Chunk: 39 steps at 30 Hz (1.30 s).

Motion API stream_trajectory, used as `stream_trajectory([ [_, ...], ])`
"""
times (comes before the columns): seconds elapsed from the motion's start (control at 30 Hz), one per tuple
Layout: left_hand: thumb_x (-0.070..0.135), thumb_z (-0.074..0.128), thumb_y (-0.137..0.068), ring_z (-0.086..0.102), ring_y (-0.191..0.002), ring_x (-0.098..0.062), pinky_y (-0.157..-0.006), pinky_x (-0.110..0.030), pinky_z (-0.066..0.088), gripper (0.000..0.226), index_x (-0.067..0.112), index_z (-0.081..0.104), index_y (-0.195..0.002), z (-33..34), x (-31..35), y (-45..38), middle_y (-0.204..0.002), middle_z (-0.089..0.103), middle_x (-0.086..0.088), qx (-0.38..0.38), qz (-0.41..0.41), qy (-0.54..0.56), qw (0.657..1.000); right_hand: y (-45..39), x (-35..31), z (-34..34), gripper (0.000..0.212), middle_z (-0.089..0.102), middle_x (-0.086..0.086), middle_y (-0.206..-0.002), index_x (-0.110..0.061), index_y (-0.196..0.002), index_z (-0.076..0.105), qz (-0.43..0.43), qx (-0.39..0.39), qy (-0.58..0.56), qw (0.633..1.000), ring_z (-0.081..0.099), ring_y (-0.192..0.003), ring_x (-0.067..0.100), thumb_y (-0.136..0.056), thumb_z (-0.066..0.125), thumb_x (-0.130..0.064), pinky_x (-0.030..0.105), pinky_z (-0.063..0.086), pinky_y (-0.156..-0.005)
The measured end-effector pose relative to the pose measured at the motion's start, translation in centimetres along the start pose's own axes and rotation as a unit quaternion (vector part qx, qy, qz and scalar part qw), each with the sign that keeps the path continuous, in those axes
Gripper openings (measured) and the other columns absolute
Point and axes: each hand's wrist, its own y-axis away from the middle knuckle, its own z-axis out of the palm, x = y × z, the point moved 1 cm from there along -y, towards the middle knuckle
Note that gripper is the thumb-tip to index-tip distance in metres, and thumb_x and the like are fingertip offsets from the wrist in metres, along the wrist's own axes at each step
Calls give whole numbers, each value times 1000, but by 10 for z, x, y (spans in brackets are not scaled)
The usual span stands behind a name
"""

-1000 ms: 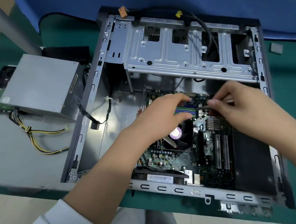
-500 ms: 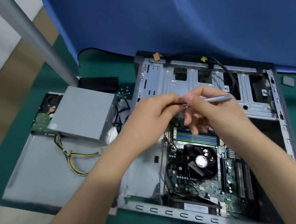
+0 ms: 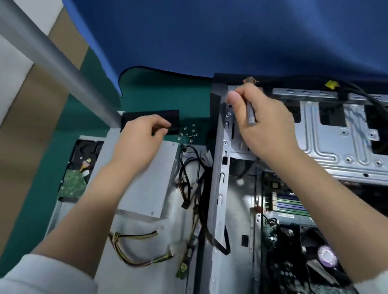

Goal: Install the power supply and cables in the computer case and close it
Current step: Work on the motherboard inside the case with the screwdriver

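Green mat [image 3: 160, 90], blue backdrop [image 3: 224, 30], left fingers [image 3: 160, 131] pinched, contents unclear, right fingers [image 3: 235, 98] gripping screwdriver [image 3: 251, 113]

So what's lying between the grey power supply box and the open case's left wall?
Head view: a tangle of black cables lies between the grey power supply box and the open case's left wall.

Cut off at the right edge beyond the right hand [image 3: 260, 120]: computer case [image 3: 219, 173]. Hidden under the left hand [image 3: 141, 136]: top of the power supply [image 3: 145, 189]. Too small to identify, just right of that hand: scattered screws [image 3: 188, 132].
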Motion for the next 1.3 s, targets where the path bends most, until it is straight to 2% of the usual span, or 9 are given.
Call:
stream_trajectory([
  [0.07,18,61,-90,57,-85,-10,-74,-20,39,12,23,72,-93,8,-2,-20,-90,66,10,-45,-15,-51,998,0,2,2,26,43,-20,-56,-27,-92,57,-17,9,13,1000,40,-53,9,-98,38,-43,24,26,-48],
  [0.17,19,67,-84,61,-90,-18,-79,-25,46,9,23,72,-79,20,2,-47,-91,70,3,-132,-54,-116,983,-2,3,2,25,49,-15,-56,-25,-91,58,-9,6,-5,1000,46,-53,7,-98,40,-41,21,30,-49],
  [0.23,19,72,-79,64,-92,-24,-84,-32,52,4,17,74,-82,30,6,-63,-94,71,-4,-177,-88,-156,968,-2,3,1,24,50,-13,-56,-25,-91,58,-2,2,-24,1000,49,-55,9,-98,41,-40,20,30,-49],
  [0.33,27,77,-74,66,-92,-27,-85,-36,55,27,10,72,-94,42,11,-77,-97,70,-11,-216,-137,-218,942,-2,4,0,24,48,-13,-55,-23,-90,58,8,-8,-48,999,49,-55,9,-98,42,-39,22,30,-49],
  [0.67,30,83,-67,54,-74,-27,-64,-30,45,31,12,61,-79,56,10,-80,-70,52,-4,-174,-146,-255,940,-3,5,-1,26,48,-9,-53,-18,-91,59,11,-13,-76,997,47,-49,12,-99,43,-36,29,39,-50],
  [0.93,9,68,-72,61,-77,-28,-63,-29,47,11,7,67,-82,53,12,-76,-80,62,-9,-187,-124,-244,944,-3,3,0,26,51,-11,-55,-19,-90,59,11,-9,-72,997,51,-53,12,-99,43,-36,32,44,-52],
  [1.1,12,67,-76,65,-85,-23,-79,-33,55,12,10,73,-87,39,13,-69,-91,70,-6,-165,-87,-163,969,-2,3,-3,24,58,-4,-61,-21,-92,58,9,-20,-74,997,56,-59,14,-99,42,-37,38,48,-59],
  [1.2,19,73,-78,58,-68,-6,-65,-21,48,4,21,76,-79,23,20,-53,-76,69,5,-128,-38,-58,989,-2,1,-4,27,59,-4,-62,-23,-98,59,21,-32,-89,995,59,-65,13,-100,38,-40,40,50,-66],
  [1.3,22,76,-77,59,-63,-1,-56,-17,49,4,24,73,-76,6,28,-32,-68,69,9,-85,-47,92,991,-1,-3,-8,27,59,-1,-62,-25,-100,59,41,-35,-143,988,59,-65,12,-100,38,-41,39,50,-67],
])
